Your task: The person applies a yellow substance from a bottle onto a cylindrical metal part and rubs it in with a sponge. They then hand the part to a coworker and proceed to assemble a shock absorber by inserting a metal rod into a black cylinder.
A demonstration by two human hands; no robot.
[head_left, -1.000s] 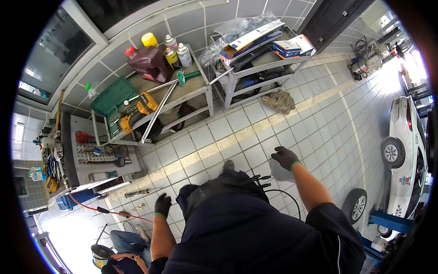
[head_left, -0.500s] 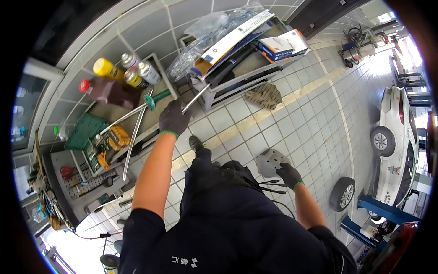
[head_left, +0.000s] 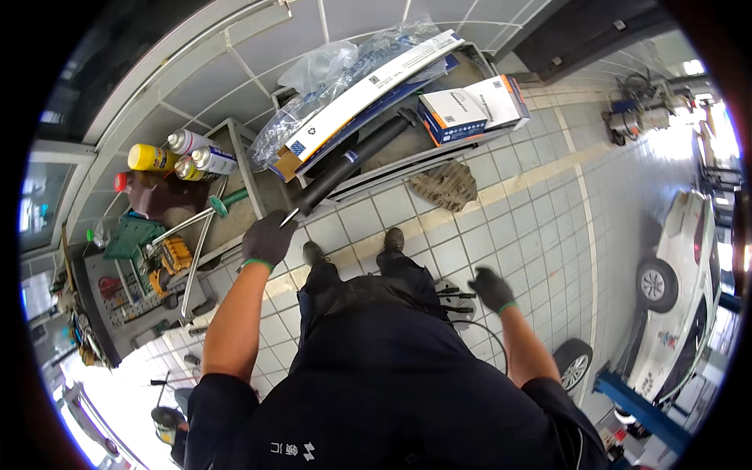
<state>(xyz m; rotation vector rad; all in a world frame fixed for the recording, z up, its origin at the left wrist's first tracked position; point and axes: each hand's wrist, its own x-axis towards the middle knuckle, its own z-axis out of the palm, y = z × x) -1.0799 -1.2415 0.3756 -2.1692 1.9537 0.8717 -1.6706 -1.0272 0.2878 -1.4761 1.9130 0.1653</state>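
My left hand [head_left: 269,238], in a dark glove with a green cuff, is closed around the thin metal rod of a black shock absorber [head_left: 352,160]. The shock absorber's thick body slants up to the right, beside a long white carton [head_left: 376,88] on a grey cart. My right hand [head_left: 492,291], also gloved, hangs over the floor with its fingers loosely bent and nothing visible in it. Near it, a grey metal plate with holes [head_left: 455,300] shows partly behind black cables [head_left: 460,309] at my waist.
Spray cans [head_left: 214,160], a dark red jug [head_left: 166,196] and an orange-black power tool [head_left: 174,254] stand on the left cart. White-blue boxes [head_left: 472,111] sit on the cart ahead. A patterned brown piece [head_left: 445,186] lies on the tiles. At right are a loose wheel [head_left: 573,364] and white car [head_left: 677,274].
The shock absorber has swung out along the cart's near side, with my left hand still on its rod. My right hand now appears apart from the grey plate. My second shoe has come into view.
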